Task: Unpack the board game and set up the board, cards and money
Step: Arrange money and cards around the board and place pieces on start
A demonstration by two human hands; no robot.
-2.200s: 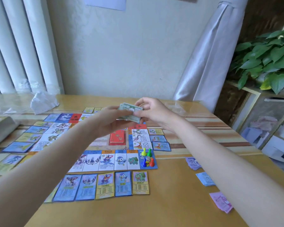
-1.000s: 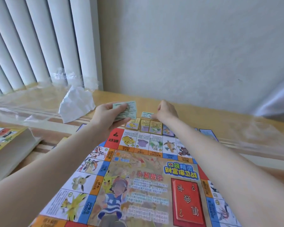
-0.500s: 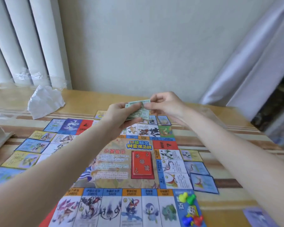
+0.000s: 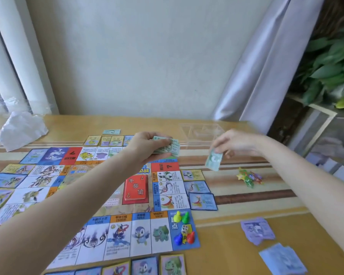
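Gripping a stack of green notes (image 4: 168, 146) above the far edge of the board (image 4: 99, 197), the left hand (image 4: 147, 144) curls round it; the right hand (image 4: 231, 142), off the board's right side, pinches one green note (image 4: 213, 158) hanging down over the bench (image 4: 226, 245); red cards (image 4: 136, 187) lie at the board's centre.

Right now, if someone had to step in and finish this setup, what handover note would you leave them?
Left hand holds the green money stack over the board's far edge. Right hand pinches one green note above the table, right of the board.
Done: board laid out, red card deck at its centre, pawns on the corner square, property cards around the edges, one green note beyond the far edge.
Left: deal out the remaining green notes; tidy the purple and blue notes lying at the right.
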